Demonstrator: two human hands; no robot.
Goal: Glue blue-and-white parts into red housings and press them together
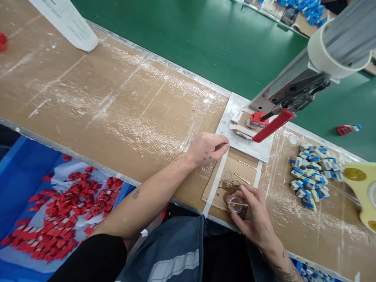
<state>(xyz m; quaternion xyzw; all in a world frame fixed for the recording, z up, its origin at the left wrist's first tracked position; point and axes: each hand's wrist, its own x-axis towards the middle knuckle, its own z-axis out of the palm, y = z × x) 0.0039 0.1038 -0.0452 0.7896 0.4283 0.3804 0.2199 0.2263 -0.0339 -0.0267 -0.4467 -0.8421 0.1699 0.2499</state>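
Note:
My left hand (208,149) is closed near the left edge of the white board (255,147); whatever its fingers hold is hidden. At the cardboard pad (220,184), my right hand (254,209) has its fingers round a small clear cup (235,204). A thin stick lies across the cup's mouth. Brown liquid (230,188) is spilt beside it, and thin sticks (242,178) lie on the pad. On the board, a red piece (257,119) sits under the tip of a clamp with a red handle (273,125).
Small blue, grey and yellow pieces (313,172) are heaped at right, beside a yellow tray (357,188). A blue bin (17,164) of red pieces stands lower left. A white bottle (70,25) lies upper left. The metal column (293,66) rises at upper right.

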